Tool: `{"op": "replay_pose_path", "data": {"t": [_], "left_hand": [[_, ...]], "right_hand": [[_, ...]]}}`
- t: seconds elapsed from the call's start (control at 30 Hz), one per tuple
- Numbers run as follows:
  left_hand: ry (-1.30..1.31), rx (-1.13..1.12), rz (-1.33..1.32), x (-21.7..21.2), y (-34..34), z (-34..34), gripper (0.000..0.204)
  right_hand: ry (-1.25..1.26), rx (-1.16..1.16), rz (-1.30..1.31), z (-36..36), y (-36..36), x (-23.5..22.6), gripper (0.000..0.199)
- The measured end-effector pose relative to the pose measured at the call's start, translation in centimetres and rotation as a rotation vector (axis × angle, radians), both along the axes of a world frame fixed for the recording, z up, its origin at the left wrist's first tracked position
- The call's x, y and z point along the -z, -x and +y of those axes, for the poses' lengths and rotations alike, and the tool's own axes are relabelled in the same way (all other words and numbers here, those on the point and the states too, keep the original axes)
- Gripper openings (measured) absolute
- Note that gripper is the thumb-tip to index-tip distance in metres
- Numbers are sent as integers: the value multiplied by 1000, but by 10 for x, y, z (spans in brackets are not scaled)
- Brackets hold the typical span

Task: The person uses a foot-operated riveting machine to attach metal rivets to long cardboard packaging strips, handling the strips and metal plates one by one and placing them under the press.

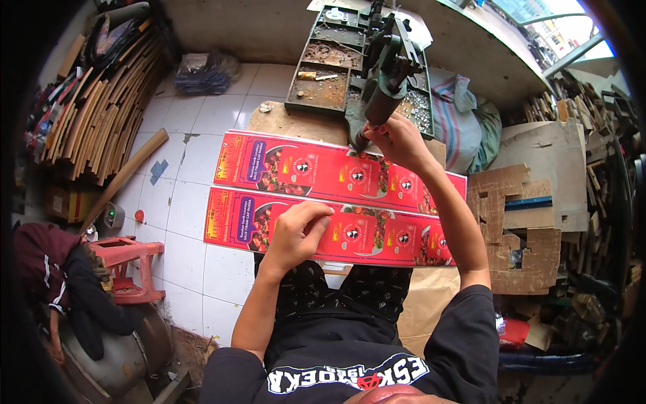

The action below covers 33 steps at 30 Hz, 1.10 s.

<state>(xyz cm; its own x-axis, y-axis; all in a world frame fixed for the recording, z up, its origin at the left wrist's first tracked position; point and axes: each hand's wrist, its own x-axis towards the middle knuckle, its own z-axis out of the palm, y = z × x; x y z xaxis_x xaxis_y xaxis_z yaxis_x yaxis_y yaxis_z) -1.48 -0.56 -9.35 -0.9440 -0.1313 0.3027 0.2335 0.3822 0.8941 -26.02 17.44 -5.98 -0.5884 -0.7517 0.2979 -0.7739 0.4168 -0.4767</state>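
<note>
Two long red printed sheets lie one in front of the other before me: the far sheet (323, 176) reaches under the press, and the near sheet (367, 237) lies over my lap. A dark green hand press (385, 94) stands at the far edge. My right hand (402, 143) is at the press's lower end with thumb and fingers pinched; whatever is between them is too small to make out. Over the near sheet, my left hand (296, 232) is curled, thumb against forefinger, and any small piece in that pinch is hidden.
Beside the press, a compartmented metal tray (319, 87) holds small metal rings and scraps. A red plastic stool (128, 259) stands left, near a metal drum (111, 350). Stacked boards (111, 111) line the left wall; cut cardboard (518, 229) and a striped sack (454, 118) are right.
</note>
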Motion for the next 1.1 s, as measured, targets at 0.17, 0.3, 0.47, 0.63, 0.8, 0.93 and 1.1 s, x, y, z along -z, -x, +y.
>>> {"op": "replay_pose_path", "data": {"t": [0.17, 0.3, 0.47, 0.63, 0.8, 0.93, 1.1], "left_hand": [[19, -208, 182, -9, -12, -9, 17], [289, -683, 209, -25, -41, -41, 20], [368, -869, -291, 0, -71, -97, 36], [399, -835, -337, 10, -73, -98, 38], [383, -858, -331, 9, -70, -96, 35], [322, -855, -332, 12, -72, -96, 35], [133, -860, -169, 8, -81, -97, 35]], "right_hand": [[24, 169, -126, 23, -26, -14, 29], [-109, 384, -14, 98, -89, -28, 41], [-279, 1056, 3, 200, -157, 16, 47], [91, 1108, -387, 209, -192, 54, 50], [104, 1206, -281, 200, -189, 52, 52], [334, 1183, -340, 213, -190, 56, 45], [621, 1056, -339, 213, -196, 37, 35]]}}
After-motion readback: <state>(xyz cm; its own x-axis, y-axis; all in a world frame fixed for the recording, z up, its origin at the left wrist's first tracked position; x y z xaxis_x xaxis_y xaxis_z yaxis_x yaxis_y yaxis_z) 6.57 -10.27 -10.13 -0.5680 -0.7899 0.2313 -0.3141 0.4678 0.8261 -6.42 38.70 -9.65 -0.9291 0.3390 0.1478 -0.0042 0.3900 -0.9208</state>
